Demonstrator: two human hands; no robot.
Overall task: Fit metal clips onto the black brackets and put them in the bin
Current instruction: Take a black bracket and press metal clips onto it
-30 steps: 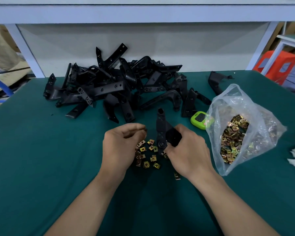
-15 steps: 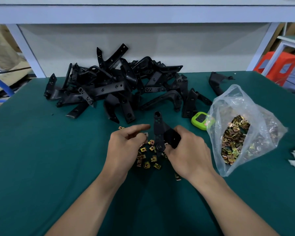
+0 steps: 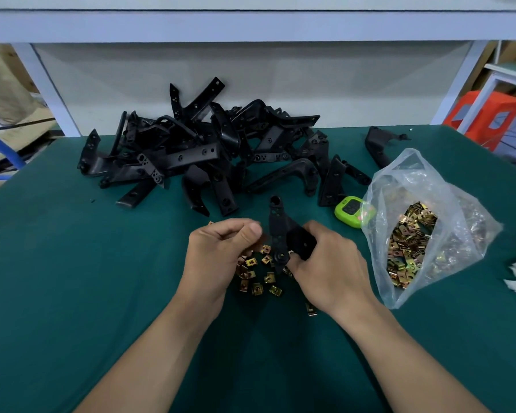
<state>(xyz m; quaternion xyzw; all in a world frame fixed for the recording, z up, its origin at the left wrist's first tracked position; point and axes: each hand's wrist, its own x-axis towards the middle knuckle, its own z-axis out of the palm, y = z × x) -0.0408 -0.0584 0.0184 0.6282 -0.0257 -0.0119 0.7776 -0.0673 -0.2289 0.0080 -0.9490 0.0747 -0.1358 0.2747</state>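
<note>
One head-worn wide-angle camera looks forward and down, close over the green table [image 3: 72,293], toward its far edge.

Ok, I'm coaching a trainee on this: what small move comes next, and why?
Probably bring the left hand to the bracket the right hand grips and push a clip on. Its thumb and forefinger are pinched beside the bracket; whether they hold a clip is hidden. If not, take one from the loose clips beneath.
</note>
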